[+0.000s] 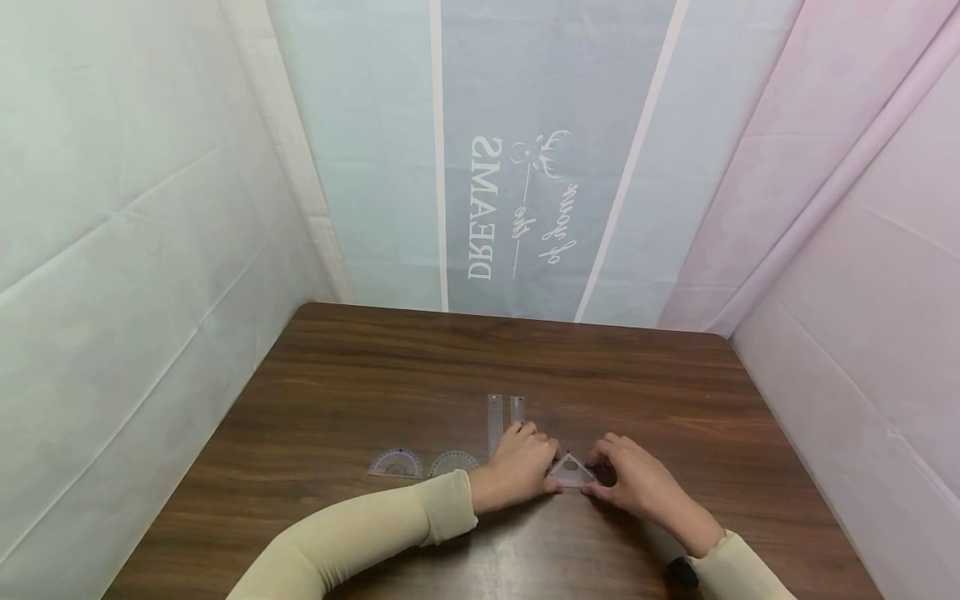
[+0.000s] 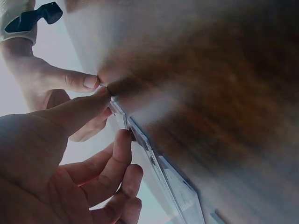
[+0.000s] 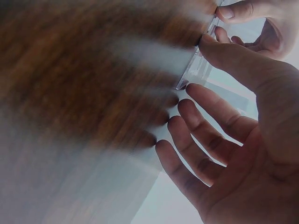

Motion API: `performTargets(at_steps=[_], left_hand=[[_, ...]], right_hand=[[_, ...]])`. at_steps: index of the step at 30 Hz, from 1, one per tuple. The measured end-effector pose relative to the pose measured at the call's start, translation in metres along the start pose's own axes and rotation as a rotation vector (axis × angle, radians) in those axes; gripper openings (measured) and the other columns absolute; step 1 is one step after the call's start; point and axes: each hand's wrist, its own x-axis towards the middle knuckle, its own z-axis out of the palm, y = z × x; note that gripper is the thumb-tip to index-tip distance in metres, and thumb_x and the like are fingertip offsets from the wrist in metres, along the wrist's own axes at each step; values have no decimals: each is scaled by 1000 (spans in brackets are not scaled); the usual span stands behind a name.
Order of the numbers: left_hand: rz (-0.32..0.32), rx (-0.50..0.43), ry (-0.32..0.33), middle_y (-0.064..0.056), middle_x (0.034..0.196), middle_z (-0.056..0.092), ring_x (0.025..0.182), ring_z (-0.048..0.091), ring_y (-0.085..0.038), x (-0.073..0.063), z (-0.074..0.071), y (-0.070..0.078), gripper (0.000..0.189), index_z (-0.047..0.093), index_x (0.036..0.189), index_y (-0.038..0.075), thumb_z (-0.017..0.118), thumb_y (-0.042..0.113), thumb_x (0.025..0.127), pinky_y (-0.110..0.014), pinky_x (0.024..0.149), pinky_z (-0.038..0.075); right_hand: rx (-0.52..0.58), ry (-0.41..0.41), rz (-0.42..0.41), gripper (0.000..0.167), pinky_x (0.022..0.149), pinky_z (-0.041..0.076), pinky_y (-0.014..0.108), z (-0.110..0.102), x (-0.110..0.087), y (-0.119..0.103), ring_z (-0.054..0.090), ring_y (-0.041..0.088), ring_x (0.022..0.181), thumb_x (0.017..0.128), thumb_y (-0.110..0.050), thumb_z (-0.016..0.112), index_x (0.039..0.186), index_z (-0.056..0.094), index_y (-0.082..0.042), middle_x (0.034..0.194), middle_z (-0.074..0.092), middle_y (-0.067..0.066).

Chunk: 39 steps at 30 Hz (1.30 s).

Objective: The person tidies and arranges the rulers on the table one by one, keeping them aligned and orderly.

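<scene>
A clear triangular set square lies flat on the table between the two hands, its apex pointing away from the person. My left hand pinches its left corner between thumb and index finger. At the opposite corner, my right hand does the same, thumb on the near edge; its other fingertips rest on the tabletop in the right wrist view. Left of the set square are two clear rulers, one ruler and a second ruler, side by side. The left hand hides the second ruler's lower part.
Two clear protractors lie farther left: one protractor with purplish markings, the other protractor beside the left sleeve. The dark wooden table meets a printed fabric backdrop at the far edge, with pale fabric walls at both sides.
</scene>
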Motion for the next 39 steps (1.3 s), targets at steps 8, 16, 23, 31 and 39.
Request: performTargets(at_steps=[8, 16, 23, 31, 39], left_hand=[[0, -19, -21, 14, 88, 71, 88, 58, -9, 1, 1, -1, 42, 76, 106, 27, 84, 64, 85, -26, 78, 41], [-1, -32, -34, 16, 85, 69, 86, 57, -9, 2, 0, -1, 42, 76, 105, 28, 84, 64, 86, -26, 76, 40], [-8, -33, -32, 16, 84, 68, 86, 58, -9, 2, -1, 0, 41, 77, 105, 29, 84, 64, 85, -26, 77, 41], [-11, -53, -25, 18, 83, 67, 86, 58, -8, 2, 0, -2, 42, 77, 105, 30, 84, 65, 85, -27, 79, 42], [-49, -144, 25, 16, 90, 69, 87, 60, -8, -1, -8, -9, 38, 77, 110, 27, 76, 63, 95, -32, 87, 50]], right_hand=[[-2, -5, 3, 33, 73, 52, 32, 0, -1, -1, 55, 7, 86, 80, -33, 98, 96, 71, -22, 95, 59, -12], [-4, -7, 8, 32, 74, 52, 32, -1, -1, -2, 56, 8, 87, 81, -33, 97, 97, 71, -22, 96, 60, -12], [-12, -12, 25, 32, 75, 52, 32, -1, -1, -2, 56, 8, 87, 81, -34, 97, 97, 71, -23, 96, 60, -13], [1, 3, 15, 33, 75, 53, 33, -1, -1, -2, 57, 9, 87, 80, -33, 98, 96, 71, -22, 96, 61, -12], [15, 1, 15, 29, 76, 54, 34, 0, -1, 1, 59, 10, 89, 87, -40, 91, 99, 72, -22, 97, 62, -11]])
